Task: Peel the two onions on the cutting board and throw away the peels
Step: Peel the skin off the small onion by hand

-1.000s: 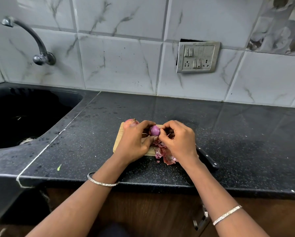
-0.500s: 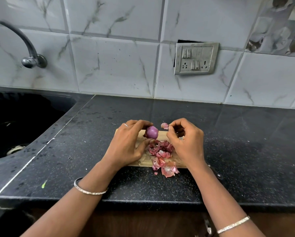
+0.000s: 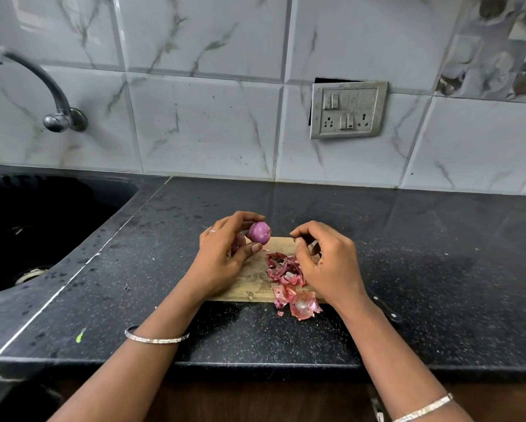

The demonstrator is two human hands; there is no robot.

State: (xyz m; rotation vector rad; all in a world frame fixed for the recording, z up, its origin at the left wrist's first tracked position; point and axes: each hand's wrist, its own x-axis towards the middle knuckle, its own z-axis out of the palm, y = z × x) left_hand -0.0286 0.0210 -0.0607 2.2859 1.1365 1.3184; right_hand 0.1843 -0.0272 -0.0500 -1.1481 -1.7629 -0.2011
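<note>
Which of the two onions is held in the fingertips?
The glossy purple onion, pinched by the left hand; the other onion sits mostly hidden behind that hand.

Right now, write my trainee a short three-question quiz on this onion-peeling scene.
1. True or false: the left hand holds an onion.
2. Pick one: the peels lie mostly on A) the cutting board, B) a plate, C) a bin.
3. Fill in: the sink is on the person's ____ side.
Key: 1 true; 2 A; 3 left.
</note>
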